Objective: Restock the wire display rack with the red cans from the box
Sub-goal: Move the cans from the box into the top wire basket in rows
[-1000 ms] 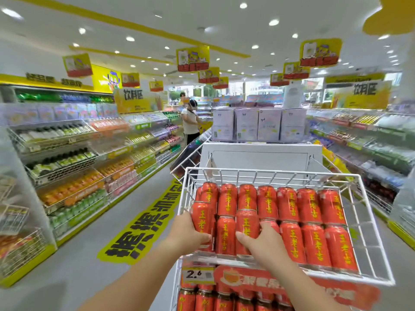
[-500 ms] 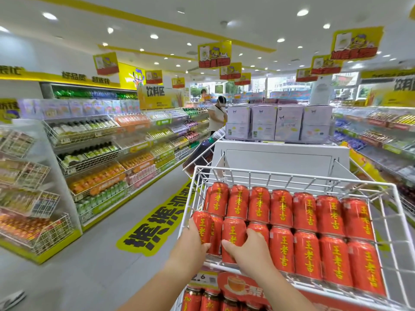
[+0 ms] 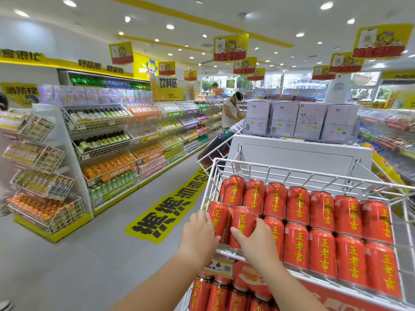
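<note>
A white wire display rack (image 3: 292, 171) fills the right half of the head view, its top basket holding several red cans (image 3: 323, 223) with yellow lettering in rows. My left hand (image 3: 198, 232) wraps the left side of a red can (image 3: 219, 217) at the basket's front left corner. My right hand (image 3: 258, 241) grips the neighbouring red can (image 3: 243, 221) from the front. More red cans (image 3: 215, 292) lie on the tier below, behind a price tag. No box is in view.
A grey aisle floor with a yellow floor sticker (image 3: 166, 212) runs on the left, lined by drink shelves (image 3: 107, 153). A person (image 3: 230, 111) stands far down the aisle. White boxed goods (image 3: 301, 120) sit on a stand behind the rack.
The view has swung left and closer to the rack. Both hands stay on the front-left cans, shifting slightly along the basket's front corner.
</note>
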